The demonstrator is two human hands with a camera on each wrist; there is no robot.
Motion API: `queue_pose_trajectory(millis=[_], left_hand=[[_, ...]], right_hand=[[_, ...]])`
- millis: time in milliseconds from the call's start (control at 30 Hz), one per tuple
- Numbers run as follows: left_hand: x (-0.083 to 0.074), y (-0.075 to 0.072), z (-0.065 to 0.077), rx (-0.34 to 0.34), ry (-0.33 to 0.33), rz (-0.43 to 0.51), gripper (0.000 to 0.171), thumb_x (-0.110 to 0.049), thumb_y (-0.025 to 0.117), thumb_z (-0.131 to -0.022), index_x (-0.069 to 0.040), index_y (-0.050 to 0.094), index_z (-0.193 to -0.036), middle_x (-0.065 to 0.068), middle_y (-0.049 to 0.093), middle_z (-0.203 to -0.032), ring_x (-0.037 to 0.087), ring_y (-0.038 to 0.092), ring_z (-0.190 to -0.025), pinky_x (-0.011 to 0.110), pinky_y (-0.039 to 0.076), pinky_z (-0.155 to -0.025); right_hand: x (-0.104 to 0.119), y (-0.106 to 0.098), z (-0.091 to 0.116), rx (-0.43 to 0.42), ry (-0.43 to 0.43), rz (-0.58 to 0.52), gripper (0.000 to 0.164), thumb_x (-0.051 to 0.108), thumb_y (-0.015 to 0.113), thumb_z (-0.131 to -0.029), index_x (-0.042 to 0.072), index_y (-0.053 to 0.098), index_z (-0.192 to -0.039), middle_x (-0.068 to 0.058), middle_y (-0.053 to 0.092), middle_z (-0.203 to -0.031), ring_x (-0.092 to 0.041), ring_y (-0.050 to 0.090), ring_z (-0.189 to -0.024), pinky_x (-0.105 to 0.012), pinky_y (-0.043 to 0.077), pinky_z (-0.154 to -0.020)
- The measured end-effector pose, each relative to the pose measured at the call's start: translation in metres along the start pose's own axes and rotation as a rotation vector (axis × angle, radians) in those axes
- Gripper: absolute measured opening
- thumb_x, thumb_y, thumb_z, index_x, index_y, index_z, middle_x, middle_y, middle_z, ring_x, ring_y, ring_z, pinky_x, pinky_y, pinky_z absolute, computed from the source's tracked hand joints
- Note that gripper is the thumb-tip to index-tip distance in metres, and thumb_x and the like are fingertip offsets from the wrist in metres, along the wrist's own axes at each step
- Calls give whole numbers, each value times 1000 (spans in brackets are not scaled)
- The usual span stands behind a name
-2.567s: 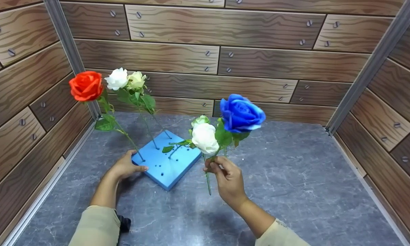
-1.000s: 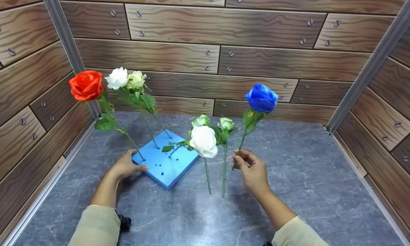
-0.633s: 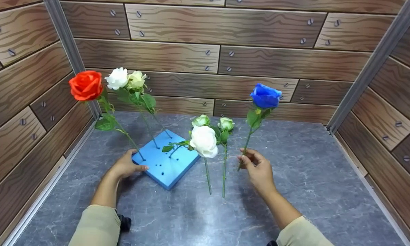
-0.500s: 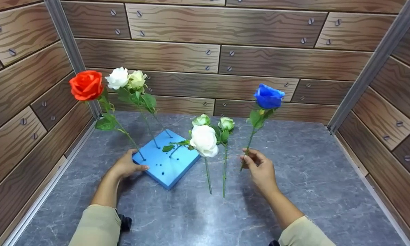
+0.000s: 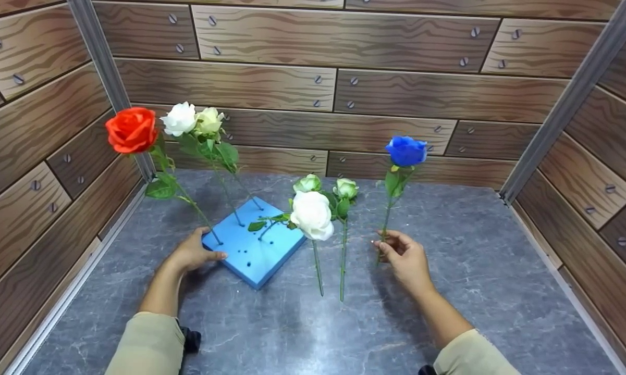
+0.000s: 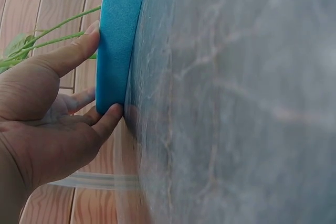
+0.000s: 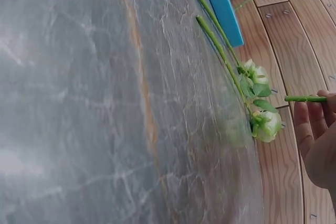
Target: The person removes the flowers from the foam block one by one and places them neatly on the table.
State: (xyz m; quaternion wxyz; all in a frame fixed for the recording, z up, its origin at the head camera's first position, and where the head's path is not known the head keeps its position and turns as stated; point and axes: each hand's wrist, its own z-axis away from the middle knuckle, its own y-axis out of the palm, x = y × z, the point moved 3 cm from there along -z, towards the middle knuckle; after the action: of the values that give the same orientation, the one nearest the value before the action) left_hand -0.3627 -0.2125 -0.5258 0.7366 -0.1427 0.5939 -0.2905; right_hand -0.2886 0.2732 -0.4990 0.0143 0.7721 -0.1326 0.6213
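My left hand (image 5: 193, 252) grips the near-left edge of a blue foam block (image 5: 255, 265), thumb on top and fingers at the side. A red rose (image 5: 132, 130), a white rose (image 5: 179, 120) and a cream rose (image 5: 208, 122) stand in its holes. A leaning stem leads from the block towards a larger white rose (image 5: 311, 214). My right hand (image 5: 405, 258) pinches the lower stem of a blue rose (image 5: 406, 151), bloom upward. In the right wrist view that cut stem (image 7: 304, 98) pokes out past the fingers; the bloom is outside that view.
Two pale green roses lie between the block and my right hand, a left one (image 5: 307, 183) and a right one (image 5: 345, 189), stems towards me. Wood-patterned walls (image 5: 271, 88) with metal corner posts enclose the grey marbled tabletop (image 5: 500, 281).
My right hand has carried the blue rose rightward from among the white and pale green flowers, uncovering the right pale green one. Lately it has sunk slightly. The left hand and block stay put.
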Motion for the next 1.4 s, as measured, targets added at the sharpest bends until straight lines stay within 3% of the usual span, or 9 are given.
queue_pose_trajectory(millis=[167, 400, 533, 933, 1400], left_hand=[[-1, 0, 0, -2, -4, 7, 106, -26, 86, -96, 5, 16, -170, 41, 18, -173, 58, 20, -162, 68, 27, -131], [1, 1, -1, 1, 1, 11, 108, -27, 86, -96, 5, 14, -169, 41, 18, -173, 59, 19, -162, 68, 25, -132], [1, 1, 0, 5, -3, 20, 107, -26, 86, -96, 5, 14, -170, 40, 16, -174, 58, 18, -162, 68, 24, -132], [0, 0, 0, -1, 9, 22, 107, -25, 86, -96, 6, 15, -169, 41, 17, -173, 58, 19, -162, 68, 25, -132], [1, 0, 0, -10, 13, 6, 107, -25, 86, -95, 7, 15, -169, 41, 19, -172, 58, 21, -162, 67, 25, -132]], right_hand=[[-3, -2, 0, 3, 17, 6, 30, -11, 69, -99, -14, 68, -129, -27, 79, -109, -1, 74, -83, -21, 62, -69], [-10, -7, -3, 2, 89, 84, 27, -7, 70, -101, -6, 71, -127, -13, 79, -103, -9, 76, -85, -22, 63, -69], [-15, -8, -5, -1, 102, 85, 26, -6, 73, -99, -9, 71, -125, -8, 78, -95, -8, 73, -79, -22, 63, -66], [-25, -10, -4, 40, 134, 97, 28, -11, 69, -98, -15, 68, -126, -15, 72, -99, -10, 70, -78, -25, 64, -64], [-38, -13, -3, 109, 202, 153, 34, -11, 69, -97, -12, 67, -132, -7, 67, -94, -14, 67, -76, -26, 62, -59]])
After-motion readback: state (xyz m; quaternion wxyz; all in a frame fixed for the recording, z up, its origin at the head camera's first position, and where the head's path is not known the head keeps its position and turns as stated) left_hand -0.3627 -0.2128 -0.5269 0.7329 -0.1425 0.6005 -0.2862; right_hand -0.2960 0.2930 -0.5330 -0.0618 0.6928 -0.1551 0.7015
